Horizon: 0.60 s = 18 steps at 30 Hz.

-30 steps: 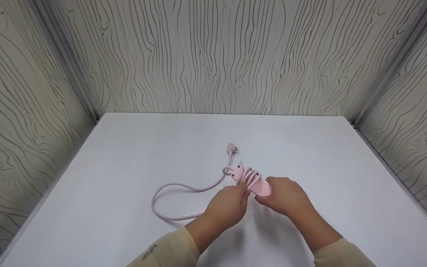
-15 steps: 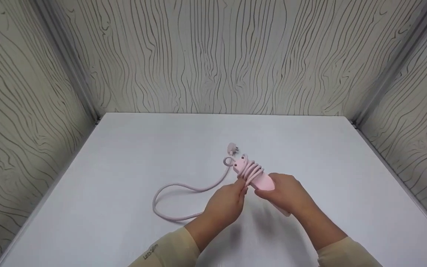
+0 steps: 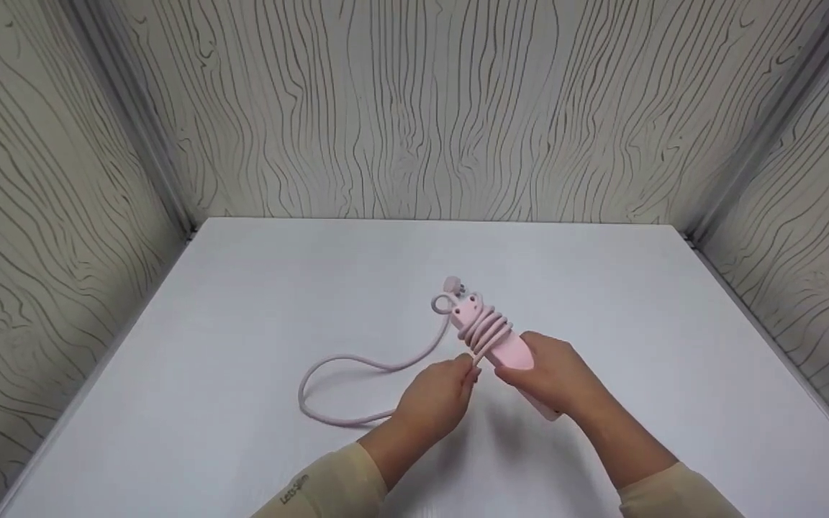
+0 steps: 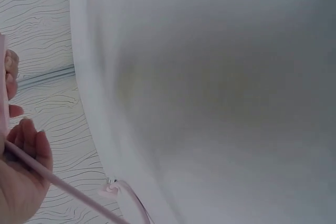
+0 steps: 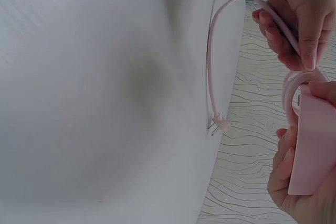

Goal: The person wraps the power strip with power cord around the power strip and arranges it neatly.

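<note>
In the head view, my right hand (image 3: 547, 370) grips the lower part of a long pink power strip (image 3: 514, 354), thumb over its upper face. Several turns of its pink cord (image 3: 485, 329) wrap the strip's far half. Two dark dots mark the far end. Just left of the strip, my left hand (image 3: 437, 394) pinches the cord where it leaves the turns. The right wrist view shows the cord (image 5: 268, 8) running across the left hand's (image 5: 310, 22) palm to the thumb and fingers. The right hand (image 5: 286, 182) holds the strip's body (image 5: 313, 145) from below.
Loose cord (image 3: 339, 357) curves over the white table (image 3: 278, 288) on the left. It leads to a pronged plug (image 3: 452, 285) beyond the strip. A small cord loop (image 3: 442, 303) stands at the strip's far end. Wood-patterned panels (image 3: 414, 108) enclose the back and sides.
The power strip has tilted and lifted away from me, showing more of its length below the right hand. My left hand has slid slightly down and away from the turns, drawing the cord.
</note>
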Each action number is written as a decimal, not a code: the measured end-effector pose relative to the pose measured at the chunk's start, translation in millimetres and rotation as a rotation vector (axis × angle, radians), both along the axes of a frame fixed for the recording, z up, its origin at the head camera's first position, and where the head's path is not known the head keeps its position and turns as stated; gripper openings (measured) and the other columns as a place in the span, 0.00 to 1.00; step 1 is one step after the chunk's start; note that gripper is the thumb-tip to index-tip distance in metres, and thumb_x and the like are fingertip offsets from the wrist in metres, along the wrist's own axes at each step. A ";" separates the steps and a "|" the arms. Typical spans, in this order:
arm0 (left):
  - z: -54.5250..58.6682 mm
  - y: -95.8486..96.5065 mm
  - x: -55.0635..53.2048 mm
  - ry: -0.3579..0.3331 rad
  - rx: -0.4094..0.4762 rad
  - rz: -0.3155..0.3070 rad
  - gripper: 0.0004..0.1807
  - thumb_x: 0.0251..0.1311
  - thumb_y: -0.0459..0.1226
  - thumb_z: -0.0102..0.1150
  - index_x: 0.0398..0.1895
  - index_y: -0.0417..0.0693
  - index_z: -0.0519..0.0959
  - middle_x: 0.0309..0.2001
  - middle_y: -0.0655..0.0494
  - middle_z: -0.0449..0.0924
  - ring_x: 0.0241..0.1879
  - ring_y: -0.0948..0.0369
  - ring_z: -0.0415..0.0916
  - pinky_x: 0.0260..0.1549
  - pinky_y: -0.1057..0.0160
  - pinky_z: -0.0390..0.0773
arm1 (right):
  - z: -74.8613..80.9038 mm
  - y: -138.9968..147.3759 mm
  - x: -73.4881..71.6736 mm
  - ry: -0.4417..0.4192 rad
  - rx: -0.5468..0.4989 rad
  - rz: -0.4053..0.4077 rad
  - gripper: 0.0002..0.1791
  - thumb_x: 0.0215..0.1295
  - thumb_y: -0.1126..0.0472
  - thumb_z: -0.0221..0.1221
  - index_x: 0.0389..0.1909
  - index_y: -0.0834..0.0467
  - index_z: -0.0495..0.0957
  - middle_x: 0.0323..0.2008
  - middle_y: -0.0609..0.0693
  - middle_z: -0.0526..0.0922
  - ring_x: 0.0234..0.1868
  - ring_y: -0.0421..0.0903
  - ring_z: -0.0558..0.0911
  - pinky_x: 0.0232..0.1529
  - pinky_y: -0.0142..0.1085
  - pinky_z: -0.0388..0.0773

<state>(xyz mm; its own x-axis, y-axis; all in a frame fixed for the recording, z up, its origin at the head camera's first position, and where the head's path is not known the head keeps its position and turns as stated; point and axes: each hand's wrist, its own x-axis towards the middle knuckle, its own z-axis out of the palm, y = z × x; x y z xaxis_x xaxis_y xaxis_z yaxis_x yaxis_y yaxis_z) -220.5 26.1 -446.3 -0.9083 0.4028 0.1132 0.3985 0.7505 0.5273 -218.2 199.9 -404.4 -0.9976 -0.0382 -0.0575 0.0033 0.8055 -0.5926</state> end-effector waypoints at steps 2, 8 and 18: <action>-1.7 -1.4 -0.3 0.019 -0.009 -0.012 0.11 0.67 0.48 0.43 0.36 0.54 0.72 0.21 0.65 0.67 0.25 0.66 0.67 0.28 0.69 0.72 | 1.5 1.3 0.8 0.015 0.000 0.018 0.21 0.49 0.51 0.65 0.40 0.57 0.74 0.29 0.48 0.78 0.27 0.44 0.75 0.25 0.39 0.74; -5.4 -4.2 -4.6 0.059 0.027 -0.092 0.15 0.67 0.50 0.39 0.37 0.53 0.73 0.20 0.66 0.67 0.24 0.68 0.67 0.28 0.70 0.71 | 2.6 4.4 1.8 0.061 -0.021 0.046 0.22 0.48 0.52 0.66 0.42 0.57 0.73 0.30 0.48 0.78 0.28 0.44 0.75 0.26 0.37 0.73; -16.4 -12.8 -12.2 -0.026 0.210 -0.307 0.18 0.68 0.50 0.36 0.50 0.54 0.73 0.19 0.68 0.70 0.22 0.71 0.67 0.28 0.73 0.69 | 15.5 6.0 5.4 0.092 -0.122 0.089 0.23 0.52 0.50 0.64 0.47 0.56 0.72 0.36 0.49 0.78 0.33 0.46 0.75 0.32 0.39 0.74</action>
